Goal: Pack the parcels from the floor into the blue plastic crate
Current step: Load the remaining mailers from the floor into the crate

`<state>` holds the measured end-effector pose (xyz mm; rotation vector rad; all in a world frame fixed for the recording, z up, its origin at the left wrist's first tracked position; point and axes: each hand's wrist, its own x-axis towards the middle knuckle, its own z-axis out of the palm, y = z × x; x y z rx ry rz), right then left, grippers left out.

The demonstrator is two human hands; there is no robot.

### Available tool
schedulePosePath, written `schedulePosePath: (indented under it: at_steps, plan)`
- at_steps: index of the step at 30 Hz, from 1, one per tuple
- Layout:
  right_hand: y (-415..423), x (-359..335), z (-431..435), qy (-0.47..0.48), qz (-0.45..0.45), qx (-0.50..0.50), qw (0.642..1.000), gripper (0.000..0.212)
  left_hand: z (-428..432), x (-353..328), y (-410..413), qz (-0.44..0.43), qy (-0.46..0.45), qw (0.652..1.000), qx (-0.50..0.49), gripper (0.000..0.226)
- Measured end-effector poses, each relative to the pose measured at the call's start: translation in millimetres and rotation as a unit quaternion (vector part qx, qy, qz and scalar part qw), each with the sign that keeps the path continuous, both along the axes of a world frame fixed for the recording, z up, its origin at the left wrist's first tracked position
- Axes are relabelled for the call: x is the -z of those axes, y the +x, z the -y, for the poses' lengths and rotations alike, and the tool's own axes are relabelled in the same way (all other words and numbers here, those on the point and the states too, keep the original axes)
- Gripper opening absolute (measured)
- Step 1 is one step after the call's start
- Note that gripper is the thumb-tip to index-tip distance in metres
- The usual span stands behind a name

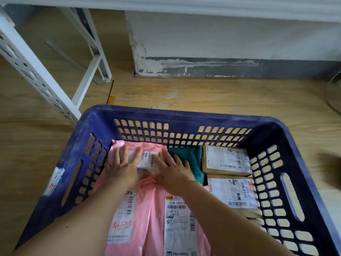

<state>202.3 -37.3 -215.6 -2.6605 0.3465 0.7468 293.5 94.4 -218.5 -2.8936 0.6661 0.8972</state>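
The blue plastic crate (184,114) stands on the wooden floor and fills the lower part of the head view. Inside lie pink bag parcels (147,209) with white labels, a dark green bag (186,159) and two brown cardboard boxes (227,161) (234,194) on the right. My left hand (121,167) and my right hand (175,172) press flat, fingers straight, on the far pink parcel (147,148) at the crate's back left, either side of its crumpled white label (149,161).
A white metal shelf frame (36,71) stands on the floor at the left, beyond the crate. A grey and white wall base (221,67) runs behind. A round clear object (334,93) shows at the right edge.
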Motion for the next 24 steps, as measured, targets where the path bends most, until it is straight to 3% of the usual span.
schedulePosePath:
  at_steps: [7,13,24]
  plan:
    - [-57,-46,28,-0.002,0.076,0.071,0.995,0.058,22,-30,-15,0.094,0.015,0.995,0.01,0.077]
    - [-104,-109,61,-0.037,0.15,0.115,0.981,0.057,61,-83,-45,0.197,-0.057,0.971,0.124,0.058]
    - [-242,-187,98,-0.075,0.15,0.229,0.959,0.052,131,-174,-142,0.207,-0.193,0.919,0.275,0.029]
